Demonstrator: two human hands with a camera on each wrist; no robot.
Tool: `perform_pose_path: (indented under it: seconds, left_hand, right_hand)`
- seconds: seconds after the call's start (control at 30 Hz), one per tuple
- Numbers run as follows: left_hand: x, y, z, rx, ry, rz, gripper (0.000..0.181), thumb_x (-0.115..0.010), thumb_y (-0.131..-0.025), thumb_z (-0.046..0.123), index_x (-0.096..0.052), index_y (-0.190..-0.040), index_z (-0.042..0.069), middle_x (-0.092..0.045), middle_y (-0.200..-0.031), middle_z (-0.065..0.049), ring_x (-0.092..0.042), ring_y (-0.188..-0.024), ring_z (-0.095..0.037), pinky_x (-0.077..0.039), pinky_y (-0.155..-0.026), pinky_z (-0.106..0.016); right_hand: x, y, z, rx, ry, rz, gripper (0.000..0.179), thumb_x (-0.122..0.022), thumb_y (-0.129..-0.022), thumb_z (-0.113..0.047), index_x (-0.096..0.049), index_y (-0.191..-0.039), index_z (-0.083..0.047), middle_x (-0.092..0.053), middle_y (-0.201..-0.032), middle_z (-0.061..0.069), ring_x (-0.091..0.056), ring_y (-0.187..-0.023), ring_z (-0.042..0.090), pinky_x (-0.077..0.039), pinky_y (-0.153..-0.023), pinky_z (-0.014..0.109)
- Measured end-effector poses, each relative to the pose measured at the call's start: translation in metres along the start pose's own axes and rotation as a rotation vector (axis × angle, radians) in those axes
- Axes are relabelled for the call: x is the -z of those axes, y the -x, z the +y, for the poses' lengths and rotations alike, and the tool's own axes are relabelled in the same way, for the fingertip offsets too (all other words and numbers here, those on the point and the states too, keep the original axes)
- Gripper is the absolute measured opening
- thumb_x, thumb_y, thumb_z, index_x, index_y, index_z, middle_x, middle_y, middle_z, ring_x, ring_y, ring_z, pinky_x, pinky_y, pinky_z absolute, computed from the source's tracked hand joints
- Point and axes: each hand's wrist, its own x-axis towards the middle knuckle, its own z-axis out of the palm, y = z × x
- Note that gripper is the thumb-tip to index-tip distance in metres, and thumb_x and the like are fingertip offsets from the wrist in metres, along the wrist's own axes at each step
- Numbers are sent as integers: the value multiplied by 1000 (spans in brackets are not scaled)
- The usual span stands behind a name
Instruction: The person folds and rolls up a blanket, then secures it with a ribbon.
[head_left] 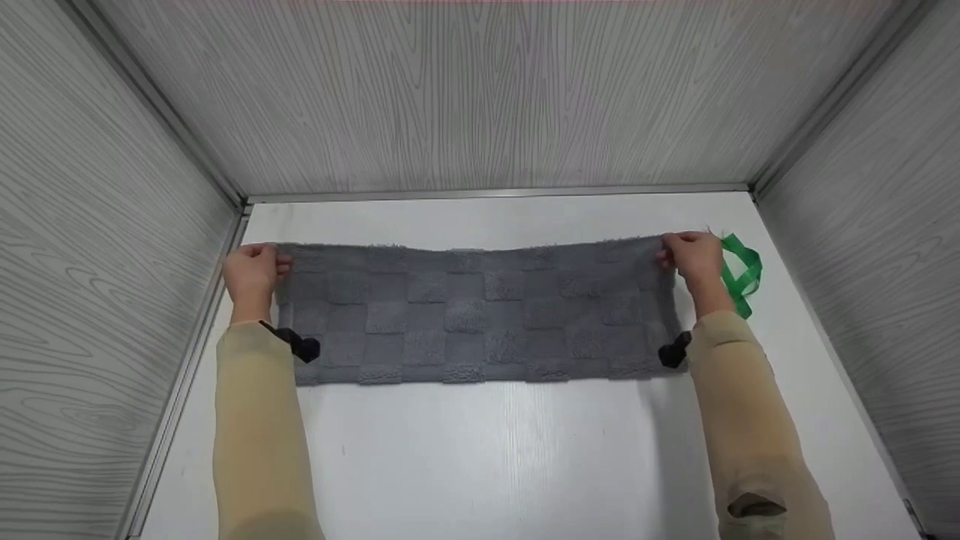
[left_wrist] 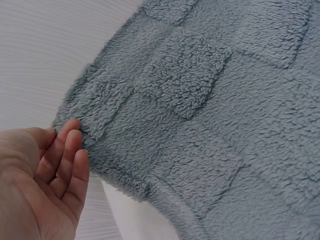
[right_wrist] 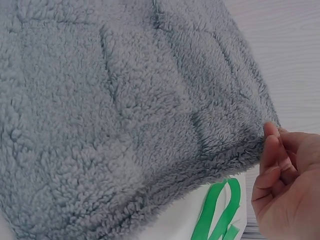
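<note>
A grey fleecy towel (head_left: 465, 315) with a raised checkered pattern is stretched wide between both hands over the white table. My left hand (head_left: 251, 276) pinches its far left corner between thumb and index finger; in the left wrist view the other fingers of that hand (left_wrist: 45, 180) lie along the towel's edge (left_wrist: 120, 182). At the far right corner, my right hand (head_left: 694, 259) pinches the fabric the same way. The right wrist view shows the thumb and fingertips of this hand (right_wrist: 290, 180) at the corner of the plush towel (right_wrist: 150, 110), whose edge sags between the hands.
A loop of green ribbon (head_left: 742, 274) lies on the white table (head_left: 480, 457) just right of my right hand. Grey wood-grain panels (head_left: 480, 97) wall in the table at the back and both sides. A small black device (head_left: 304, 349) sits at each wrist.
</note>
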Motion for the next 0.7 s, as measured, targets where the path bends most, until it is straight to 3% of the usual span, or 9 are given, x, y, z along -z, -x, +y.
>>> perform_pose_path:
  seconds: [0.27, 0.6, 0.7]
  left_hand:
    - [-3, 0, -3, -11, 14, -23, 43, -48, -109, 26, -57, -140, -2, -75, -93, -1, -71, -85, -9, -58, -79, -23]
    - [-10, 4, -7, 8, 26, -63, 46, -42, -111, 27, -50, -147, 0, -63, -134, -20, -68, -106, -16, -55, -93, -28]
    - [-12, 2, -11, 0, 31, -80, 47, -41, -111, 25, -47, -151, 0, -57, -141, -22, -65, -113, -20, -53, -98, -31]
  right_hand:
    - [-7, 1, 0, -83, -144, -16, 45, -58, -105, -30, -60, -137, 2, -77, -101, 7, -74, -86, 14, -58, -77, 29]
    - [-10, 5, 4, -69, -239, -48, 46, -59, -105, -25, -56, -138, 6, -74, -109, 15, -74, -88, 18, -60, -77, 30]
    - [-12, 6, 6, -61, -238, -71, 48, -58, -106, -25, -53, -142, 6, -70, -119, 20, -74, -94, 22, -60, -82, 33]
